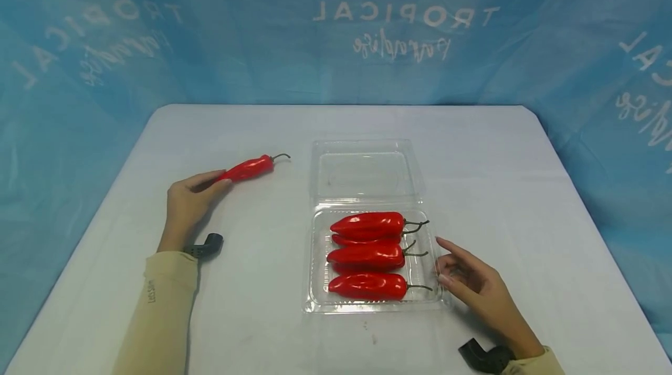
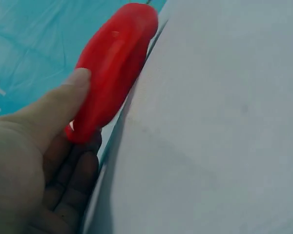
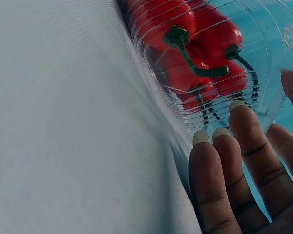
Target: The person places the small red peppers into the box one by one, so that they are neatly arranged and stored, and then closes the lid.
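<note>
My left hand (image 1: 190, 203) pinches a red chili pepper (image 1: 253, 168) by its tapered end, on the left part of the table. Its thin green stem points away to the right. In the left wrist view the thumb (image 2: 63, 100) lies along the side of the pepper. A clear plastic clamshell container (image 1: 317, 290) sits near the middle with its lid laid back. Several red chili peppers (image 1: 367, 286) lie inside it, stems toward the right. My right hand (image 1: 478, 281) is at the container's right side, fingers loosely bent, with fingertips (image 3: 201, 139) right at the ribbed wall.
The lid (image 1: 364, 174) of the container extends flat behind its base. A white cloth (image 1: 252, 281) covers the table. Blue printed fabric (image 1: 262, 42) hangs behind the table and along both sides. Dark straps with cameras sit on both wrists.
</note>
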### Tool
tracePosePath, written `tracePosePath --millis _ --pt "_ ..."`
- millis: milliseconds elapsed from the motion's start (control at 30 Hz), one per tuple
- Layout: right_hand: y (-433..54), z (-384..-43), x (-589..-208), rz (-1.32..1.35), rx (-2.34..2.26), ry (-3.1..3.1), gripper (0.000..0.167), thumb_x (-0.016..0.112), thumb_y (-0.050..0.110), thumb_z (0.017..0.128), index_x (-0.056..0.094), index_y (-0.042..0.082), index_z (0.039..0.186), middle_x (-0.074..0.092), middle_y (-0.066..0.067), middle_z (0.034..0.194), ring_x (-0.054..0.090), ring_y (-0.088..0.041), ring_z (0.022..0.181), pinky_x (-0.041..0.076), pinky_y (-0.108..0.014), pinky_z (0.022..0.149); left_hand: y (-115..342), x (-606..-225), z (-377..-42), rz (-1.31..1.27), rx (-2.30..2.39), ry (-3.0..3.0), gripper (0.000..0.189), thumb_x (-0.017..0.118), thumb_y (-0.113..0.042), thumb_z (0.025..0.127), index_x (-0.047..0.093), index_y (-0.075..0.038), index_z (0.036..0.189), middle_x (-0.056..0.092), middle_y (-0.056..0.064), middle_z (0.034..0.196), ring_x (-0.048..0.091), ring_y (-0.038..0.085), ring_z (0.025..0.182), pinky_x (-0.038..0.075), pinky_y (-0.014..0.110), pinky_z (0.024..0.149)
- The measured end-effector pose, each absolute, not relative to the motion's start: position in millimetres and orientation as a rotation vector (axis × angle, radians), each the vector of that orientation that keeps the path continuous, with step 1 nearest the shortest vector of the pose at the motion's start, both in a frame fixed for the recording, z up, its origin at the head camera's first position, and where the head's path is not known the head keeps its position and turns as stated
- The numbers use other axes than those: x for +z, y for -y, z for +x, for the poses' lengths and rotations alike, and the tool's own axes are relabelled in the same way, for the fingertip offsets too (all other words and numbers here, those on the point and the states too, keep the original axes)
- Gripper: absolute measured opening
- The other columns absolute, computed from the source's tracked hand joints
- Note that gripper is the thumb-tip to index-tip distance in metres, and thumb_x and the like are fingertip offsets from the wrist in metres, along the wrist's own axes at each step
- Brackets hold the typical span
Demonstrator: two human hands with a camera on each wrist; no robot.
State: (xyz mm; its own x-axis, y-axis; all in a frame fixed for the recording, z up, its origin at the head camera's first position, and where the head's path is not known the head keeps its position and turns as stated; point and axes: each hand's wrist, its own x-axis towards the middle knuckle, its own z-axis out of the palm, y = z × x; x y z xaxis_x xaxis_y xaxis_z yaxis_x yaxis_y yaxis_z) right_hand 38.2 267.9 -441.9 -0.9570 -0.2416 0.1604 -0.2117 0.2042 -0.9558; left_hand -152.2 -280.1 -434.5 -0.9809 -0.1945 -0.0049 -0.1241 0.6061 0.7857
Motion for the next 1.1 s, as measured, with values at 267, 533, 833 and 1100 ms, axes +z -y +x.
tracePosePath --millis 267,533,833,1100 --pt "-267.2 33.5 -439.6 -0.464 -1.912 -2.405 0.066 0.066 -0.011 0.093 0.045 0.004 0.153 0.066 -0.017 0.113 0.066 -0.016 0.102 0.056 -0.024 0.088 255.8 -413.3 -136.7 0.368 -1.415 2.58 0.062 0.072 -0.062 0.086 0.072 -0.019 0.132 0.067 0.002 0.134 0.058 0.018 0.126 0.049 0.037 0.103" --pt "-266.7 32.9 -438.6 -0.464 -1.924 -2.391 0.065 0.066 -0.011 0.093 0.044 0.002 0.152 0.065 -0.02 0.112 0.066 -0.015 0.102 0.056 -0.024 0.086 188.8 -387.2 -86.5 -0.056 -1.476 2.434 0.032 0.081 -0.035 0.089 0.08 -0.019 0.116 0.076 -0.002 0.112 0.067 0.01 0.095 0.051 0.016 0.07" --pt "-266.5 34.0 -436.7 -0.47 -1.938 -2.382 0.067 0.066 -0.013 0.092 0.044 0.002 0.152 0.065 -0.018 0.112 0.065 -0.014 0.103 0.056 -0.023 0.087 121.6 -390.2 -21.8 -0.701 -1.607 2.243 0.036 0.087 0.003 0.076 0.08 -0.005 0.111 0.078 0.003 0.106 0.073 0.017 0.097 0.057 0.026 0.089" --pt "-269.4 33.2 -435.1 -0.484 -1.948 -2.394 0.068 0.065 -0.016 0.09 0.043 0.001 0.152 0.064 -0.022 0.112 0.065 -0.014 0.103 0.056 -0.023 0.087 90.6 -404.6 2.4 -0.985 -1.405 2.246 0.038 0.089 -0.009 0.078 0.078 -0.006 0.115 0.077 0.001 0.109 0.072 0.017 0.098 0.055 0.023 0.091"
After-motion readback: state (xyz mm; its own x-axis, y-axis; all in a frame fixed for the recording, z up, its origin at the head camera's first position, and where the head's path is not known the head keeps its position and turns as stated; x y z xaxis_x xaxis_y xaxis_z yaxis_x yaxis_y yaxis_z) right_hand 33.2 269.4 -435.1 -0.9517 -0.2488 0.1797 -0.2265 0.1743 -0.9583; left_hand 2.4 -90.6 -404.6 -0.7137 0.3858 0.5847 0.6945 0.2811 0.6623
